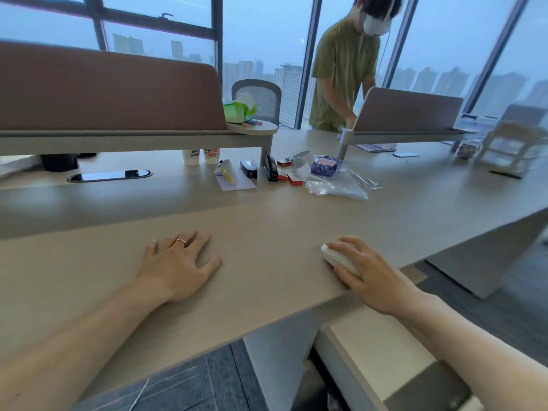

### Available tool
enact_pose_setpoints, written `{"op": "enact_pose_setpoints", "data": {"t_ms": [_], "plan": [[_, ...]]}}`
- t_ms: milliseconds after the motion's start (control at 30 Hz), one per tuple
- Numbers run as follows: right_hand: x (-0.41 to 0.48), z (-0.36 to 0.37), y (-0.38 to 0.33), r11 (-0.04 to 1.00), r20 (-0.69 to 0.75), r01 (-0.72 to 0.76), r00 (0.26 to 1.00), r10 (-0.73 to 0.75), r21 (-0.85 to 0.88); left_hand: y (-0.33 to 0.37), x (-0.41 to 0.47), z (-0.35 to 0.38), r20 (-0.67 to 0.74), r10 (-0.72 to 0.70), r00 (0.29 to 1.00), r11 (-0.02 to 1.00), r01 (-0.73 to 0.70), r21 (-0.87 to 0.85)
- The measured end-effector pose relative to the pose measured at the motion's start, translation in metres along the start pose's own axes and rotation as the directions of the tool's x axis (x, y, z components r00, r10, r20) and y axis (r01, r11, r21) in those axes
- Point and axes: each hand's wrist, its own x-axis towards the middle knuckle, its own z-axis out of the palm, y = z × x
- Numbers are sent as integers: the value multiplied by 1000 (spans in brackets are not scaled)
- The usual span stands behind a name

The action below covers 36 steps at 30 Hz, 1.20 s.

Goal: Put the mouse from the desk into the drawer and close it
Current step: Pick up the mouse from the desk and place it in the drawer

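The pickup step is in hand: at lower right the right hand (366, 269) cups the mouse (336, 256) on the desk (267, 238), the left hand (178, 262) lies flat and empty; next, lift it toward the drawer unit (376, 348) below.

Desk (267, 232) bare around mouse (335, 256); clutter (296, 173) well beyond.

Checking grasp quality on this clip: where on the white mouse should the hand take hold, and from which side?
Across its two long sides, from above. The mouse lies flat near the desk front edge, low and rounded, so the right hand draped over its back can pinch with thumb on one side, fingers on the other. The left hand rests flat, apart.
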Motion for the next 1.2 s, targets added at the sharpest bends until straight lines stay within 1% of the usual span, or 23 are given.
{"op": "enact_pose_setpoints", "data": {"t_ms": [133,233,300,367,467,567,633,667,733,767,833,900,967,1033,1100,1200], "plan": [[-68,-31,52,989,-77,-134,989,130,-56,23,-3,-3,24,11,1000,999,-10,-34],[-109,-45,78,973,-122,-227,968,220,-49,72,-17,0,46,129,991,990,-125,-68],[-128,-48,91,960,-147,-277,952,268,-44,110,-31,8,32,229,973,970,-225,-96],[-143,-46,101,948,-170,-318,935,310,-21,147,-47,17,10,319,948,945,-317,-84],[-157,-36,112,933,-180,-359,916,358,26,194,-72,33,-54,478,877,873,-481,-80],[-165,-23,120,922,-153,-385,909,388,50,230,-91,49,-123,646,754,742,-657,-134],[-166,-16,125,921,-131,-382,912,389,77,245,-95,66,-136,708,693,676,-721,-152],[-166,-13,127,919,-118,-379,913,390,107,249,-93,75,-131,720,681,663,-732,-158],[-164,-5,131,911,-87,-377,915,394,166,250,-84,95,-96,712,695,674,-716,-180],[-162,1,132,906,-75,-384,913,402,177,249,-78,105,-63,687,723,702,-685,-195],[-156,11,135,897,-54,-407,905,421,175,242,-65,123,0,619,785,770,-607,-198],[-147,20,136,889,2,-439,897,443,129,235,-57,137,6,580,815,801,-569,-183],[-135,30,137,889,84,-455,889,450,51,232,-53,145,-24,578,815,804,-575,-152],[-123,43,139,901,175,-433,887,427,-4,232,-53,148,-60,576,816,804,-578,-140],[-113,58,143,909,274,-411,869,412,-65,233,-54,149,-88,569,818,806,-576,-138],[-105,74,148,922,393,-375,837,380,-93,234,-54,148,-101,578,810,802,-587,-110]]}}
